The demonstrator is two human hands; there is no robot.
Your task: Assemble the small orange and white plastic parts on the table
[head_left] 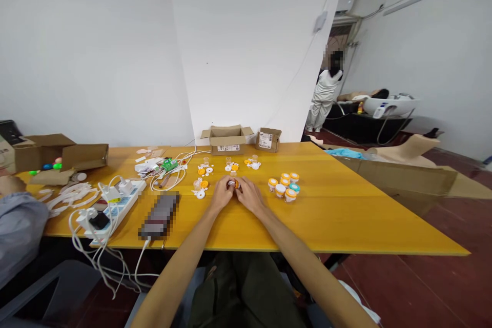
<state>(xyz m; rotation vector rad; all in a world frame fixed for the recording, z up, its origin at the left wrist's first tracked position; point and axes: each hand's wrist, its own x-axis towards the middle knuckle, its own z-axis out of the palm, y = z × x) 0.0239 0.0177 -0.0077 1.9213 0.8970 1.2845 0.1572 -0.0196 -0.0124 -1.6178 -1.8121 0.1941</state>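
Note:
Both my hands meet over the middle of the yellow table point(346, 215). My left hand point(222, 193) and my right hand point(249, 196) are closed together around a small orange and white container point(232, 183). Several small jars with orange lids and one teal lid point(285, 186) stand just right of my right hand. Loose orange and white lids and small clear cups point(202, 182) lie to the left and behind my hands.
A white power strip with plugs and tangled cables point(111, 201) and a dark device point(159, 215) lie at the left. Two open cardboard boxes point(227, 139) sit at the table's far edge, another box point(57, 156) far left. A person point(325, 95) stands in the back room.

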